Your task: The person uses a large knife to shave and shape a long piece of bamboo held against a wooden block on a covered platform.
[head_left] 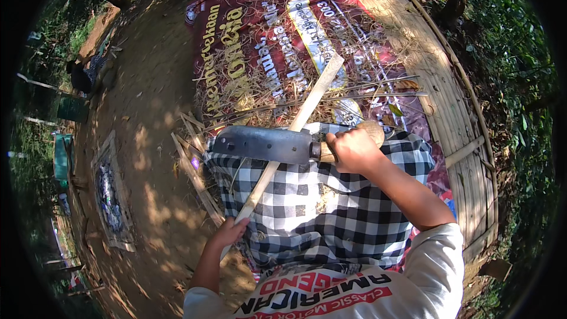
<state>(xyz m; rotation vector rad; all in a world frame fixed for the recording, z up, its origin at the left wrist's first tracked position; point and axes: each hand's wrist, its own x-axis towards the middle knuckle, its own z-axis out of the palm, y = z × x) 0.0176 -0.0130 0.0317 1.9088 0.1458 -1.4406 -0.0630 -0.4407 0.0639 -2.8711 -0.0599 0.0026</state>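
My right hand (353, 150) is closed around the wooden handle of a broad, dark-bladed machete (260, 144). The blade lies flat-side up across a pale bamboo strip (314, 98), covering part of it. At the strip's lower end, my left hand (231, 231) is wrapped around it. The strip slants from there up and to the right, over my lap and onto the red banner. A black-and-white checked cloth (283, 192) covers my legs beneath the blade and strip.
A red printed banner (248, 53) strewn with thin shavings lies over a bamboo-slat platform (440, 77). Several bamboo pieces (194, 165) lean by my left knee. On the dirt ground (144, 112) to the left rests a framed panel (111, 195). Greenery lines both sides.
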